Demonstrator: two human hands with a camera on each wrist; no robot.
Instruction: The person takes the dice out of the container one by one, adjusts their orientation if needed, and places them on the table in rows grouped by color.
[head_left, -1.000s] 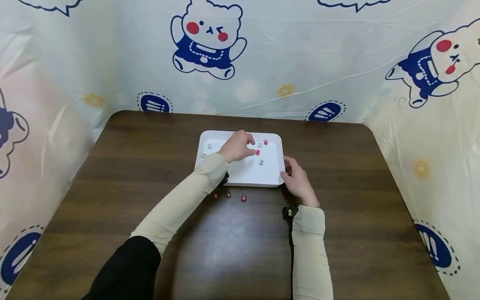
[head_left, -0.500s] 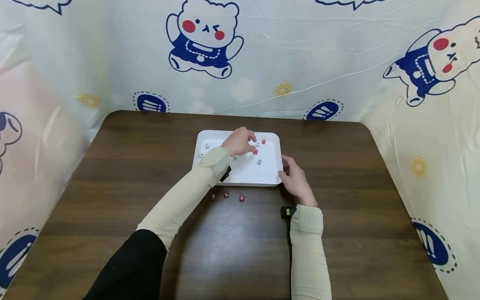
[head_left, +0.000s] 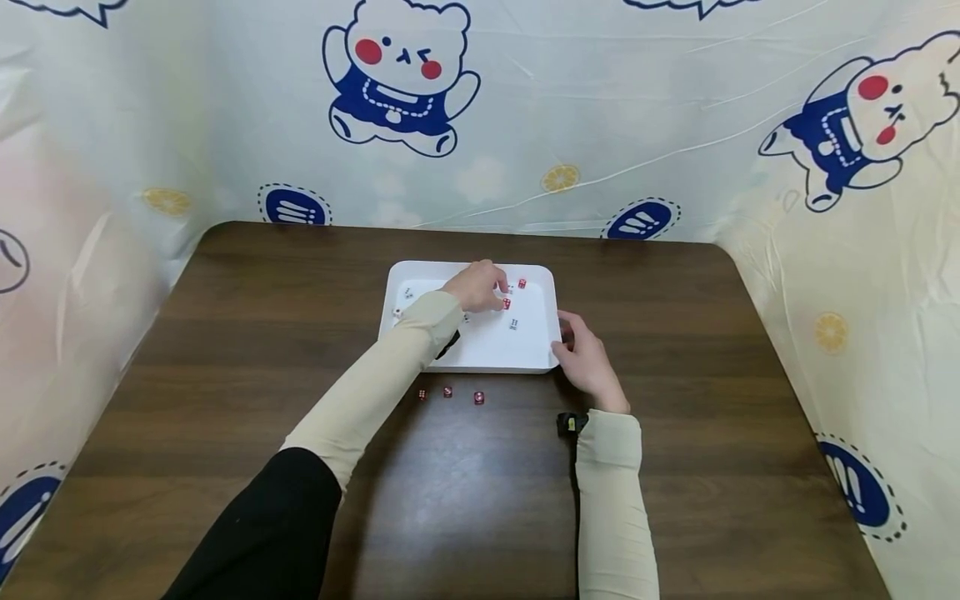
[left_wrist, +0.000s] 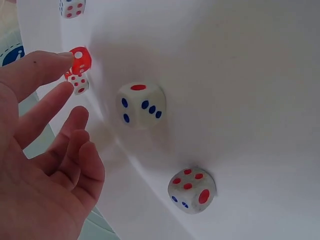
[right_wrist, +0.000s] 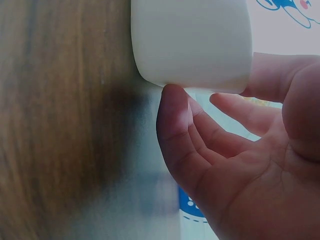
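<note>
A white tray lies on the table with white and red dice in it. My left hand reaches over the tray, its thumb and forefinger spread apart beside a red die. In the left wrist view the thumb tip overlaps that red die; whether it touches cannot be told. White dice lie beyond the fingers, one of them lower. At the tray's right side, my right hand grips its edge, and the right wrist view has fingers curled against the tray wall.
Three red dice, one at the right, sit on the brown table just in front of the tray. Another red die is near the tray's back right. Patterned curtains surround the table's back and sides.
The whole head view has drifted slightly left. My left hand shifts a little near the red die, its fingers still apart. The dice and my right hand's hold on the tray appear unchanged.
</note>
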